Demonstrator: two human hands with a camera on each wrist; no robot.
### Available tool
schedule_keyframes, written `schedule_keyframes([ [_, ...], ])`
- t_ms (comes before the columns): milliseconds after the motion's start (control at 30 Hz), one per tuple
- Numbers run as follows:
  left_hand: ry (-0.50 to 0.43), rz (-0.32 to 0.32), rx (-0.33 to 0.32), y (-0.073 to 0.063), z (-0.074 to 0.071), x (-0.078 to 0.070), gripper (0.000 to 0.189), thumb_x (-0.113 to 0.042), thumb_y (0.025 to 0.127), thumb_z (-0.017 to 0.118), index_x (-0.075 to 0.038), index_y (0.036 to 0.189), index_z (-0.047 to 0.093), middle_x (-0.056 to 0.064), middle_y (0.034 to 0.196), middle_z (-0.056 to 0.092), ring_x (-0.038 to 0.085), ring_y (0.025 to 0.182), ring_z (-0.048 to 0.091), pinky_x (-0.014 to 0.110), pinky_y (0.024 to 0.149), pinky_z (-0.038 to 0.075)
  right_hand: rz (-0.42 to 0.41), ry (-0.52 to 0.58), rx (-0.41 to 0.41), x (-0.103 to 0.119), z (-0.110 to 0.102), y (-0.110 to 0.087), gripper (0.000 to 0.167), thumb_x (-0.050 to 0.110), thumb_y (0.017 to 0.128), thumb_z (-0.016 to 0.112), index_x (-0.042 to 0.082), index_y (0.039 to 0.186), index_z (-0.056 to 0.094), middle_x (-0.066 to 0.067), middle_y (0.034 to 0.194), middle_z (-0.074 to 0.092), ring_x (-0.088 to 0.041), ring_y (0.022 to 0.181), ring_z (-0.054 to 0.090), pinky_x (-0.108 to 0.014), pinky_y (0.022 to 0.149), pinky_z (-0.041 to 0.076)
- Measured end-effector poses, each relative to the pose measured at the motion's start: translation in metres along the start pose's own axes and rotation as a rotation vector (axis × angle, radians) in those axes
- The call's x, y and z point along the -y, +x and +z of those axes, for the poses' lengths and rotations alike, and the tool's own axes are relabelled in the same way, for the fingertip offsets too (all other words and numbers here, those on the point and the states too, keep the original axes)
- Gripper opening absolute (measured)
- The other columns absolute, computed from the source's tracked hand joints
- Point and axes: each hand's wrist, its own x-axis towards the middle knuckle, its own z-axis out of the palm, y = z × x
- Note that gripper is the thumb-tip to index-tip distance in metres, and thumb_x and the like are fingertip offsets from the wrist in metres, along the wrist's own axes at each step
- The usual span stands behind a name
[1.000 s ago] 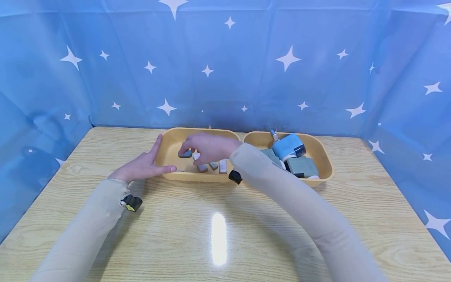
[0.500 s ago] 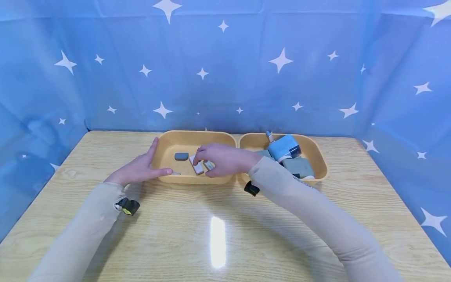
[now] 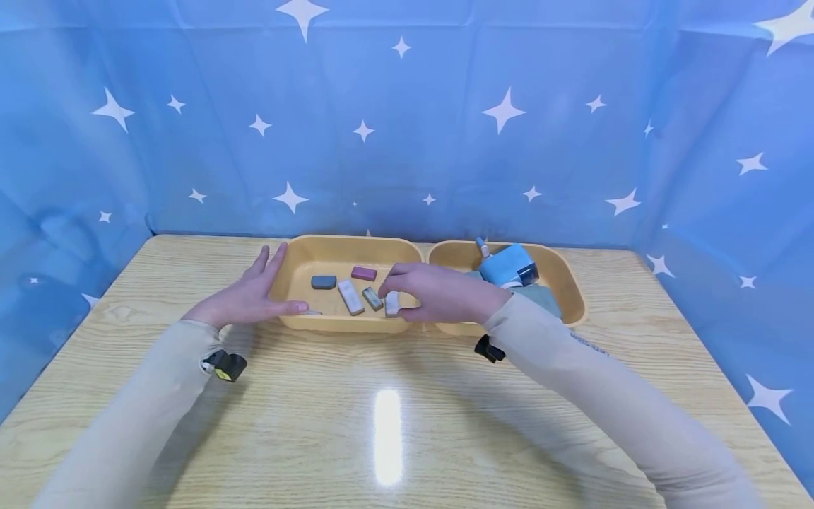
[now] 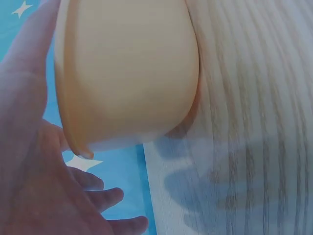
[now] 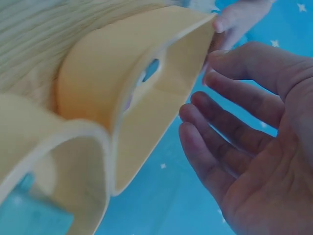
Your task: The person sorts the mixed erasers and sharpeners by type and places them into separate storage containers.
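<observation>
My left hand rests at the left end of a yellow plastic bin, fingers spread along the rim and the thumb over the front edge. In the left wrist view, the thumb lies along the bin's rim and the other fingers extend beyond its end. My right hand hovers over the bin's right end; the right wrist view shows its fingers loosely bent, with nothing between them. Small eraser-like blocks lie inside: a dark grey block, a magenta block, a pale block, a grey-green block and a whitish block below the right fingertips.
A second yellow bin adjoins on the right, holding a blue boxy object and grey-green blocky things, partly hidden by the right arm. Both stand near the back edge of a wooden table, before a blue star-patterned curtain.
My right hand has moved rightward from above the dark grey block to the bin's right end, uncovering the magenta block and others. The left hand stays at the bin's left end.
</observation>
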Motion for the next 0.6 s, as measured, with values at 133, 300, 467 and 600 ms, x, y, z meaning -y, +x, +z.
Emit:
schedule_keyframes([
  [133, 0.026, 0.009, -0.021, 0.002, 0.001, -0.002, 0.109, -0.056, 0.087, 0.063, -0.008, 0.154, -0.008, 0.034, 0.152, -0.015, 0.056, 0.137, -0.004, 0.069, 0.105, 0.01, -0.024, -0.018, -0.052, -0.006, 0.003, -0.015, 0.033, 0.009, 0.091, 0.067, 0.007, 0.123, 0.062, -0.007, 0.121, 0.058, -0.02, 0.101, 0.059, -0.029, 0.085, 0.049],
  [300, 0.086, 0.007, -0.054, 0.005, 0.001, -0.004, 0.103, -0.058, 0.089, 0.058, -0.009, 0.155, -0.005, 0.032, 0.154, -0.012, 0.054, 0.138, -0.005, 0.069, 0.106, 0.004, 0.002, -0.019, -0.106, -0.014, 0.003, -0.034, 0.033, 0.008, 0.091, 0.066, 0.007, 0.123, 0.062, -0.007, 0.119, 0.057, -0.02, 0.09, 0.059, -0.028, 0.078, 0.05],
  [467, 0.127, -0.003, -0.072, 0.003, -0.002, -0.006, 0.102, -0.061, 0.09, 0.055, -0.01, 0.156, -0.003, 0.029, 0.155, -0.012, 0.053, 0.138, -0.008, 0.071, 0.104, -0.002, 0.047, -0.036, -0.135, -0.021, 0.001, -0.05, 0.038, 0.009, 0.092, 0.065, 0.006, 0.129, 0.059, -0.01, 0.128, 0.053, -0.018, 0.094, 0.059, -0.031, 0.082, 0.051],
  [600, 0.171, -0.032, -0.091, -0.002, -0.006, -0.006, 0.098, -0.066, 0.091, 0.047, -0.013, 0.156, -0.003, 0.023, 0.157, -0.014, 0.048, 0.14, -0.014, 0.07, 0.103, -0.008, 0.075, -0.055, -0.172, -0.029, 0.002, -0.064, 0.043, 0.017, 0.093, 0.065, 0.005, 0.133, 0.055, -0.011, 0.135, 0.05, -0.024, 0.116, 0.054, -0.039, 0.092, 0.048],
])
